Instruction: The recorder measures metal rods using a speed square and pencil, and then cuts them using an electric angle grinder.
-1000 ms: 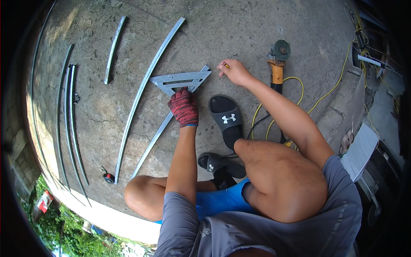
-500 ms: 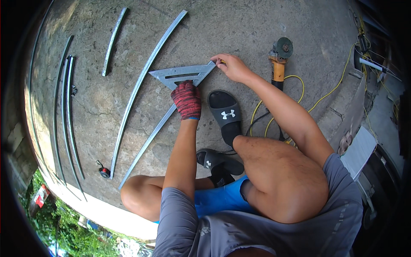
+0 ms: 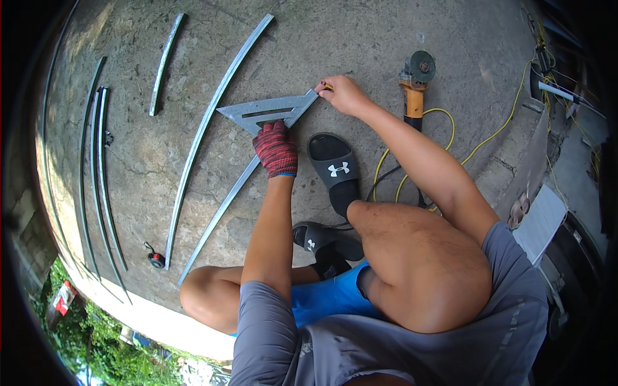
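A grey triangular rafter square (image 3: 267, 110) lies across the far end of a thin metal bar (image 3: 219, 215). My left hand (image 3: 276, 149), in a red and black knit glove, is closed over the square's near edge and the bar under it. My bare right hand (image 3: 346, 96) pinches a yellow pencil (image 3: 329, 86) at the bar's far tip, just beyond the square's right corner. The pencil's point is too small to make out.
A longer metal bar (image 3: 219, 103), a short bar (image 3: 167, 64) and several thin bars (image 3: 101, 161) lie to the left. A tape measure (image 3: 156, 259) rests near the long bar. An angle grinder (image 3: 415, 90) with a yellow cord (image 3: 454, 128) lies right of my sandalled foot (image 3: 333, 161).
The whole view has shifted slightly, so the square, bars and grinder sit a little further left. Both hands keep their places, and the pencil shows a bit more clearly.
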Tool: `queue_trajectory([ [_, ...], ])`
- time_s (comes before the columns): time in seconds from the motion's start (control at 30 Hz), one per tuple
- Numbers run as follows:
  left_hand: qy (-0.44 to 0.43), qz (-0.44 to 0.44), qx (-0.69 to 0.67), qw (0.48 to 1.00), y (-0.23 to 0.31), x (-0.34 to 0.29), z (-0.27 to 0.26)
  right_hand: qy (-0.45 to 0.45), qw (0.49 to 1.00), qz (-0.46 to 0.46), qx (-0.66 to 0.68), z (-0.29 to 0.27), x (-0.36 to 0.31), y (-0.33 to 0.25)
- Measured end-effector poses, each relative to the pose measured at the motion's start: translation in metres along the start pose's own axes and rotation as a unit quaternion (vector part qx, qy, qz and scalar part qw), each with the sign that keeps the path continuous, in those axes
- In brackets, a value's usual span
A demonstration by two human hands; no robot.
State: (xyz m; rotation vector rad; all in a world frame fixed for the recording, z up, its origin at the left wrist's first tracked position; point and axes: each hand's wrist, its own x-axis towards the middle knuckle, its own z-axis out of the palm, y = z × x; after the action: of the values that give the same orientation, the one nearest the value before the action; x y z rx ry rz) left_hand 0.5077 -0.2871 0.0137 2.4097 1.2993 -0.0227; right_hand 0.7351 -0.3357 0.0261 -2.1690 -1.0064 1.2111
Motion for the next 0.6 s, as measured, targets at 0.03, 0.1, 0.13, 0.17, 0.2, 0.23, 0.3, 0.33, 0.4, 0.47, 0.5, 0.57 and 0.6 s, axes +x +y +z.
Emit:
queue_trajectory([
  [0.03,0.000,0.004,-0.005,1.000,0.001,0.000,-0.001,0.005,1.000,0.002,-0.017,0.000,-0.002,-0.001],
  [0.1,-0.007,0.000,-0.001,1.000,0.004,0.001,-0.003,0.018,1.000,0.009,-0.011,0.002,-0.005,-0.002],
  [0.13,-0.014,-0.005,0.004,1.000,0.004,0.001,-0.003,0.031,0.999,0.014,-0.005,0.003,-0.006,-0.002],
  [0.17,-0.014,-0.005,0.004,1.000,0.004,0.001,-0.004,0.030,0.999,0.014,-0.005,0.005,-0.009,-0.002],
  [0.2,-0.007,-0.002,-0.004,1.000,0.003,0.002,-0.004,0.036,0.999,0.020,0.017,0.007,-0.012,-0.001],
  [0.23,0.000,0.001,-0.013,1.000,0.003,0.002,-0.004,0.041,0.998,0.026,0.039,0.009,-0.015,0.000],
  [0.3,0.005,0.005,-0.014,1.000,0.003,0.002,-0.004,0.050,0.998,0.016,0.040,0.014,-0.018,0.003],
  [0.33,0.010,0.009,-0.015,1.000,0.004,0.002,-0.004,0.060,0.997,0.006,0.042,0.016,-0.019,0.006],
  [0.4,0.011,0.007,-0.019,1.000,0.004,0.002,-0.003,0.056,0.998,-0.009,0.032,0.017,-0.018,0.009],
  [0.47,0.010,0.005,-0.021,1.000,0.003,0.000,-0.003,0.052,0.998,-0.023,0.024,0.015,-0.018,0.010],
  [0.5,0.012,0.007,-0.020,1.000,0.002,0.000,-0.004,0.031,0.998,0.005,0.057,0.012,-0.017,0.010],
  [0.57,0.013,0.010,-0.018,1.000,0.001,0.001,-0.004,0.012,0.995,0.032,0.092,0.007,-0.014,0.010],
  [0.6,0.011,0.010,-0.030,0.999,0.003,0.002,-0.004,0.076,0.996,-0.011,0.047,0.003,-0.011,0.013],
])
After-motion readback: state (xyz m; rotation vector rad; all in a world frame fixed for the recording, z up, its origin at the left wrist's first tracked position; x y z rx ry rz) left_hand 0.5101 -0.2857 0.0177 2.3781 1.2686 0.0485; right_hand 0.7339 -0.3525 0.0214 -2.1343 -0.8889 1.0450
